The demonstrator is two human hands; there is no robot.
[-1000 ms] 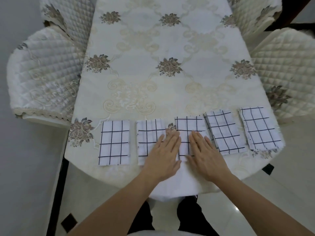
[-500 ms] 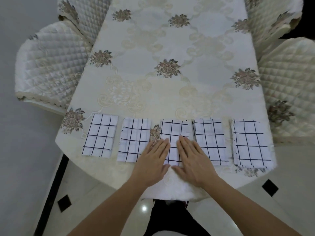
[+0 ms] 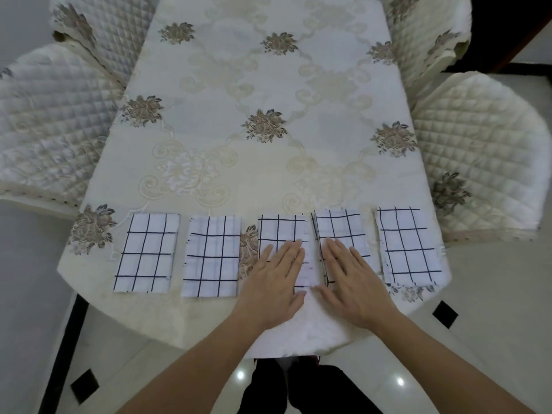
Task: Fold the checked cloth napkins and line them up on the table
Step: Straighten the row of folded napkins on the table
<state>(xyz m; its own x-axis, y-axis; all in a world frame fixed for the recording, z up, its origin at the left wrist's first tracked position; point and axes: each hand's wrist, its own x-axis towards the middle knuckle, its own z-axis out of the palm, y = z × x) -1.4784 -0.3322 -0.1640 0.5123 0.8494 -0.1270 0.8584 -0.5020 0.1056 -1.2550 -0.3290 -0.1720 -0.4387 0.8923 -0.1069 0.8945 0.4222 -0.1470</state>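
Napkins (image 3: 146, 252): 5 folded, in a row along near edge of table (image 3: 268, 85). Thin soft cloth, light, prob slides easily; shift w/ flat palms or pinch a corner. Left hand (image 3: 273, 282) lies flat on middle napkin (image 3: 282, 228), right hand (image 3: 349, 282) flat on 4th napkin (image 3: 340, 225), fingers straight, gripping nothing. No labels/text readable.

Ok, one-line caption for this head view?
Five folded napkins in a row on the table; left hand and right hand rest flat on two.

Five folded checked napkins (image 3: 212, 256) in a row
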